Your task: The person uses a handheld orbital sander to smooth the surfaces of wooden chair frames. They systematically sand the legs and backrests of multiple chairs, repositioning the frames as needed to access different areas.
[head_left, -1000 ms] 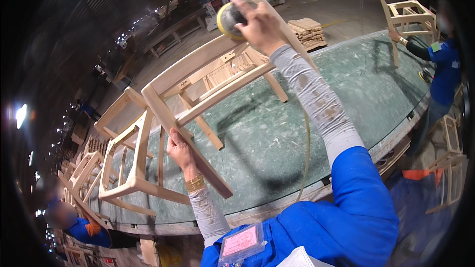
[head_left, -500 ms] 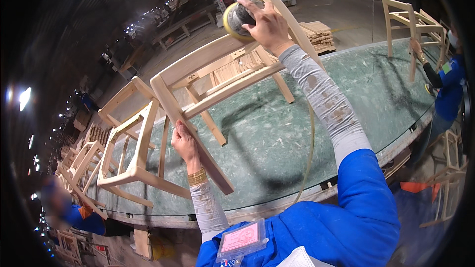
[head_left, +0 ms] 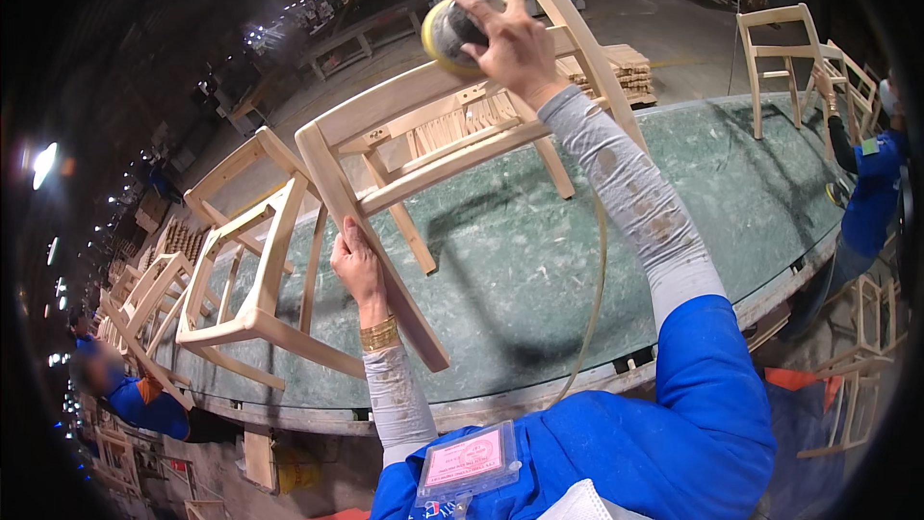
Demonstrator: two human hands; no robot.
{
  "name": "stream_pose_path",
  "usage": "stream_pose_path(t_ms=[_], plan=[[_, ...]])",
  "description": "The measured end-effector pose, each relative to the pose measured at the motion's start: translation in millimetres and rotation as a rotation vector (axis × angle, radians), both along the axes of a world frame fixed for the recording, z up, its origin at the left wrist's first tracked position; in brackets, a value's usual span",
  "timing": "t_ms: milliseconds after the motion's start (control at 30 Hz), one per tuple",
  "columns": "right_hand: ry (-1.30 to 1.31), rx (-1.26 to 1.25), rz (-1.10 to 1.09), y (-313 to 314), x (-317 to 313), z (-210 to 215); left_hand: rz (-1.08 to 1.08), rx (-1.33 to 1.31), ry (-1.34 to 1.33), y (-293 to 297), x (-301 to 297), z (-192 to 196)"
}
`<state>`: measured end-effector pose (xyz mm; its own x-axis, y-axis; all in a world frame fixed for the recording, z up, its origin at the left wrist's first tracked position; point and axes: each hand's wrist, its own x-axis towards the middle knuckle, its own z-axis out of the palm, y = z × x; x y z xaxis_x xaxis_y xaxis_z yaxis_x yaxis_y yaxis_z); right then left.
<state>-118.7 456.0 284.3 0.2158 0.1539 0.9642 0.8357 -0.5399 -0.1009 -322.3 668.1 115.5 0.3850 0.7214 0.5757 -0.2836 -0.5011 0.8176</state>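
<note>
Fingers (head_left: 488, 21) of the right hand (head_left: 525, 58) curled round a sander (head_left: 449, 31) by the far rail (head_left: 385, 103) of the chair (head_left: 462, 161) on the worktop (head_left: 703, 183); the left hand (head_left: 360, 268) clasped its left post (head_left: 332, 173). Sanding seemed in hand; another stroke probably called for steady holding.

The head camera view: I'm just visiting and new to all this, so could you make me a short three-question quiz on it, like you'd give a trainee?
1. Multiple choice: what does the person's right hand hold?
A) a wooden mallet
B) a round grey-and-black tool with a yellow rim
C) a flat paintbrush

2. True or false: the person's left hand grips a pale wooden chair frame.

3. Fill in the blank: the rectangular badge card worn on the person's bright blue clothing is ____ in colour.

Key: 1. B; 2. True; 3. pink.
</note>
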Motion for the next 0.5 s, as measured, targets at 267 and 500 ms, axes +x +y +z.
stream_pose_path(t_ms=[267,500], plan=[[-0.120,0.012,0.192,37.6,-35.3,-2.3,-0.073,-0.037,-0.017,4.6,1.6,0.7],[0.036,-0.055,0.062,-23.9,5.8,-9.0,-0.055,-0.054,0.000,1.6,-5.2,-0.1]])
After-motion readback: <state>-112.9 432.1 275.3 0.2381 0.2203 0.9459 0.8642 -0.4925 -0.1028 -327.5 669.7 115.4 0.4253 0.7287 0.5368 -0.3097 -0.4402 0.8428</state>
